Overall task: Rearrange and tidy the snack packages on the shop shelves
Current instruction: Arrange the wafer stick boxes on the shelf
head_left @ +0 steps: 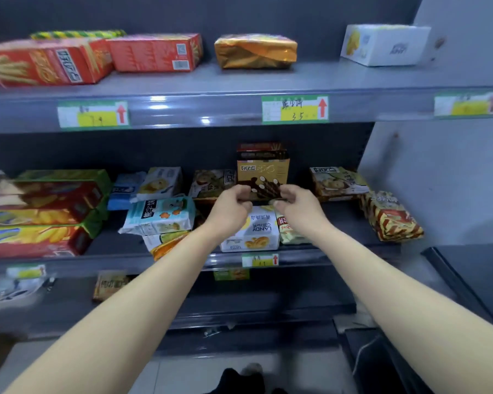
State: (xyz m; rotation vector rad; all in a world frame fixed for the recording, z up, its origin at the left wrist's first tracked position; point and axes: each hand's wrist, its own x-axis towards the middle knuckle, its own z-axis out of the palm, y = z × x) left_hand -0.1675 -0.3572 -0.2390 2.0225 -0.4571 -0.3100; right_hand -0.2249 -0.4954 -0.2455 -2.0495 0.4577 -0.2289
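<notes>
1. Dim, bluish indoor light falls from above onto the shelf fronts.
2. White glare spots sit on the glossy grey plastic price rail.
3. Shelf recesses lie in deep shadow.
4. Blur smears the red cardboard snack boxes at left, and wide-angle distortion bends the edges.

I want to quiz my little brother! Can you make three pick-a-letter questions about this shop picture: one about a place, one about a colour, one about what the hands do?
1. Where does the gold packet lie? A. top shelf B. bottom shelf C. floor
2. What colour is the right-hand box on the top shelf? A. red B. white C. green
3. What are the hands doing? A. hanging empty B. holding the tan box C. waving

Answers: 1 A, it lies in the middle of the top shelf. 2 B, its sides are white. 3 B, the left hand and right hand both pinch its lower edge.
</notes>
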